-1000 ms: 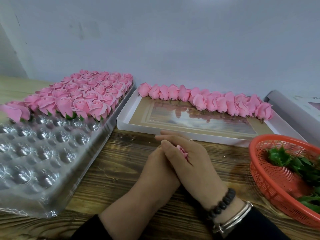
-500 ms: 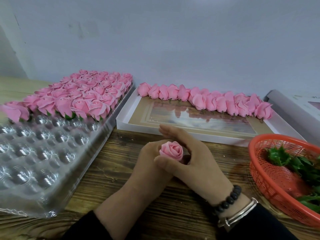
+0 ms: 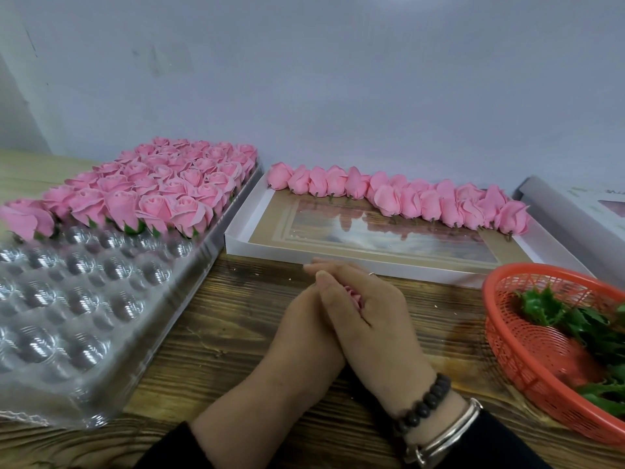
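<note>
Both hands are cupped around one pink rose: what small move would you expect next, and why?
Probably parting the hands and carrying the pink rose to an empty cup of the clear tray. The right hand lies over the left hand, only a sliver of pink showing between them, and the tray's far rows hold roses while the cups nearer the person are bare.

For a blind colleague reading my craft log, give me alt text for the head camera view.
A left hand and right hand clasp a pink rose head over a wooden table. A clear tray partly filled with pink roses lies left, a white box with a row of roses behind, an orange basket of green leaves right.
</note>
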`<state>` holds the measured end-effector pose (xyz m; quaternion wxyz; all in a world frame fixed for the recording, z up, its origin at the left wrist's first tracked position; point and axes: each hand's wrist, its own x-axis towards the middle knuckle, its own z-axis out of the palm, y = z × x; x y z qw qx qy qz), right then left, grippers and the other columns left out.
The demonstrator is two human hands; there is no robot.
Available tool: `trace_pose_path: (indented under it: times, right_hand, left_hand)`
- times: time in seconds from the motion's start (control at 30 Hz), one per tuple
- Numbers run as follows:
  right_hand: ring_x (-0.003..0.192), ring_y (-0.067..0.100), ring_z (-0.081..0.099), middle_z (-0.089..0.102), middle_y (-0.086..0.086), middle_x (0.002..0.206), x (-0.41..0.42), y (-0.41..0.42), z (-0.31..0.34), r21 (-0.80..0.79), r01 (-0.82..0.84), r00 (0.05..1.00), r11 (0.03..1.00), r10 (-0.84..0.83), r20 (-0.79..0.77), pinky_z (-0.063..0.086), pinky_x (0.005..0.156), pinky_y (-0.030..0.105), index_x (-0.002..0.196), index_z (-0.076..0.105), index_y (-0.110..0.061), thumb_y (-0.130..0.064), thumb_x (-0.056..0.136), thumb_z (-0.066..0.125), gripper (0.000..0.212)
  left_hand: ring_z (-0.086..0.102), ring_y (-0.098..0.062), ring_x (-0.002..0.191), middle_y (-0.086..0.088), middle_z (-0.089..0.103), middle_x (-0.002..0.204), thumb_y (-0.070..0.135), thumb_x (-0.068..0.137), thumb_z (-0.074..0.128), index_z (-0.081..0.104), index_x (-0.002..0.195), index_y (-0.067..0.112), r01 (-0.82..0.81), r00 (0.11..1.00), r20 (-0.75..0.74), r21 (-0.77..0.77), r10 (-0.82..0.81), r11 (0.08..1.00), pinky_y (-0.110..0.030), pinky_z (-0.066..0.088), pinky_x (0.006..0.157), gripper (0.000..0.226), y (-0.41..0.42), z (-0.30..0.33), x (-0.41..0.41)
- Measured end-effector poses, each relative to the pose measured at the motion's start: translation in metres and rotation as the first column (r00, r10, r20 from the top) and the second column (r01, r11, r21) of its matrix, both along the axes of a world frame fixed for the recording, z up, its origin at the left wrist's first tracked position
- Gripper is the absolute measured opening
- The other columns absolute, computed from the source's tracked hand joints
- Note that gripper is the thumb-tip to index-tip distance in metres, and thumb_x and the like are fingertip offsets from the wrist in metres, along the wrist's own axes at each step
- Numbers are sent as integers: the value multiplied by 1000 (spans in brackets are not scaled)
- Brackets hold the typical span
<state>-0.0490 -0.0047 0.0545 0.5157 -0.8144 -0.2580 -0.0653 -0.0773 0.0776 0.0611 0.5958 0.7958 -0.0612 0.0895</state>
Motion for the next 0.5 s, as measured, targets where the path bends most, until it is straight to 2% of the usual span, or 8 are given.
trace_pose_path:
  times: [0.07,0.13,0.2,0.23,0.27,0.37,0.4,0.5]
  right_hand:
    - [107,-8,53,63,-23,106,2,-2,2,-51,-58,998,997,56,-33,38,96,14,101,70,-30,-42,83,41,36]
    - [103,-5,57,63,-22,110,1,-3,4,-112,-135,989,984,128,-67,45,94,21,104,68,-33,-42,83,40,36]
    - [76,4,67,63,-20,109,0,-6,6,-116,-227,968,967,211,-134,56,67,25,108,65,-37,-40,88,43,30]
    - [63,8,67,62,-19,109,0,-8,8,-92,-268,953,959,250,-171,54,54,23,109,64,-37,-37,90,44,27]
    - [61,9,67,62,-19,111,1,-9,9,-76,-292,944,953,275,-182,52,50,20,110,63,-37,-36,90,45,27]
    - [100,-8,58,59,-24,117,6,-13,9,-129,-287,956,949,276,-99,46,77,7,115,58,-44,-45,82,48,35]
    - [105,-11,53,60,-24,115,7,-14,8,-145,-272,961,951,263,-82,43,84,7,118,53,-47,-51,77,49,41]
    - [109,-12,51,58,-24,118,10,-16,5,-121,-275,958,954,262,-113,43,93,15,122,45,-52,-63,65,57,59]
  left_hand:
    - [54,23,77,21,61,73,0,87,56,52,82,31,19,1000,14,109,-20,994,0,41,65,32,5,-3,2]
    - [61,2,88,5,64,89,1,86,58,59,89,20,99,995,-51,201,-91,974,-18,50,77,20,11,-3,5]
    - [62,-12,75,-1,63,78,1,86,57,60,81,17,164,981,-141,230,-134,959,-33,54,71,17,14,-1,5]
    - [59,-8,64,4,62,67,3,86,57,58,74,19,168,978,-161,252,-130,953,-30,52,63,20,15,0,4]
    - [56,-1,56,10,59,57,5,86,57,56,70,22,160,980,-157,273,-121,949,-23,49,57,23,15,0,3]
    - [58,12,67,25,64,65,1,81,62,53,74,32,115,992,-57,121,-108,986,-7,45,57,34,14,4,-3]
    - [59,13,71,29,64,70,-2,80,63,54,76,32,120,993,-20,58,-119,991,-5,45,58,36,15,4,-4]
    - [65,-1,76,9,69,73,-1,81,62,64,78,23,111,991,70,45,-114,993,-11,49,64,24,15,0,-1]
